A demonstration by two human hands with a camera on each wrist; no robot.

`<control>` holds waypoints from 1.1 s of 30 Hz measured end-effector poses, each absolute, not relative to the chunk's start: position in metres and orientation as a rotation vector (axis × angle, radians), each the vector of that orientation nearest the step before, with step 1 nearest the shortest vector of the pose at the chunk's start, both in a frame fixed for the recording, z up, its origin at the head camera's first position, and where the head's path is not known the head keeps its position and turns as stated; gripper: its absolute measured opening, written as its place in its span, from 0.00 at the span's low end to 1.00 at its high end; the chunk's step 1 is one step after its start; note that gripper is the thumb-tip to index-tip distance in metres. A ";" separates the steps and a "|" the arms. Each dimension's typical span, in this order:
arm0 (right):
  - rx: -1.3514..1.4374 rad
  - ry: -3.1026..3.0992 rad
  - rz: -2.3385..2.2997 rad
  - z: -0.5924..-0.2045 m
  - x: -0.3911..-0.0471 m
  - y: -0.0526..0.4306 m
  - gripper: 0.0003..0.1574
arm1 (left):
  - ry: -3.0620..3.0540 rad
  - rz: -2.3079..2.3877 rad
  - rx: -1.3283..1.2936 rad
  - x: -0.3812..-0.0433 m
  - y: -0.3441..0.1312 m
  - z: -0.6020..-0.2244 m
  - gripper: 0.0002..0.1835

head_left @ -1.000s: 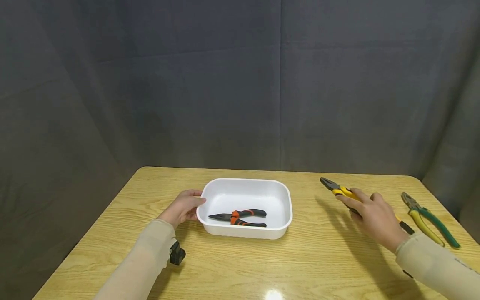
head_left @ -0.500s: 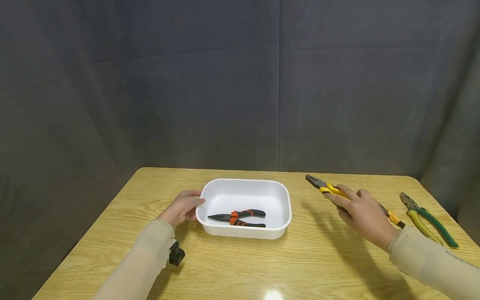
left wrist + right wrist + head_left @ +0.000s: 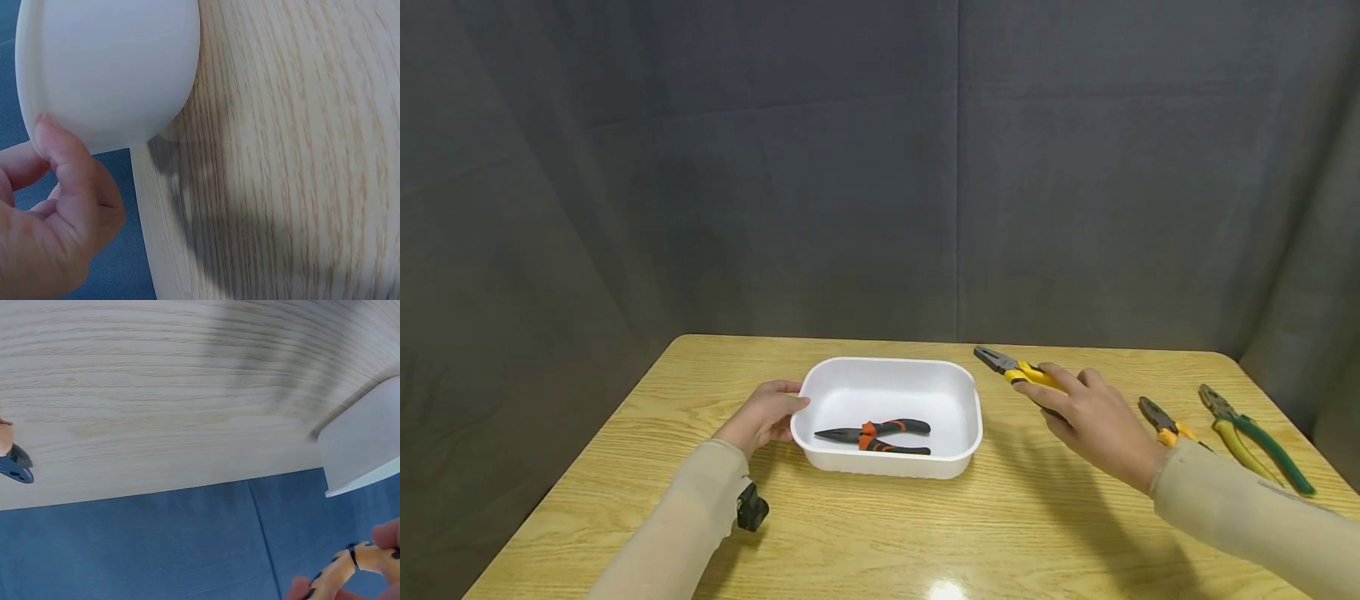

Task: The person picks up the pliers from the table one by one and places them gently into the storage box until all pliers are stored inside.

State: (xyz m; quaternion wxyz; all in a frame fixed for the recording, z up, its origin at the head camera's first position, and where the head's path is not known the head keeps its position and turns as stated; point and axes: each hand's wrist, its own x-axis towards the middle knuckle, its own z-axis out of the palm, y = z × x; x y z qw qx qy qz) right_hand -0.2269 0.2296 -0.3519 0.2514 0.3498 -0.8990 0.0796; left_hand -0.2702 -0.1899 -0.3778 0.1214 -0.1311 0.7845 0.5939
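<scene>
Head view: the right hand (image 3: 1093, 421) grips yellow pliers (image 3: 1017, 370) by the handles, nose just beside the white tray (image 3: 958, 454); the left hand (image 3: 763, 415) holds the tray's left wall with curled fingers. Orange pliers (image 3: 874, 435) already lie inside, so a careless drop could land on them or clip the near rim and tip the light tray. Two more pliers, orange-yellow (image 3: 1161, 418) and green (image 3: 1255, 437), lie on the table (image 3: 880, 533) at right.

Left wrist view: the thumb (image 3: 65, 156) presses the tray's rim (image 3: 28, 94).

Right wrist view: fingers curl round a yellow handle (image 3: 340, 569); the tray's corner (image 3: 365, 450) sits close by.
</scene>
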 end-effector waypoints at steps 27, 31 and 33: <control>1.106 -2.431 0.214 -0.353 -0.236 0.183 0.30 | 2.288 1.739 -0.350 -0.267 -0.190 -0.376 0.24; 1.128 -2.385 0.203 -0.353 -0.240 0.179 0.30 | 2.295 1.727 -0.355 -0.267 -0.190 -0.375 0.23; 1.139 -2.370 0.192 -0.353 -0.242 0.177 0.29 | 2.297 1.721 -0.352 -0.266 -0.190 -0.374 0.23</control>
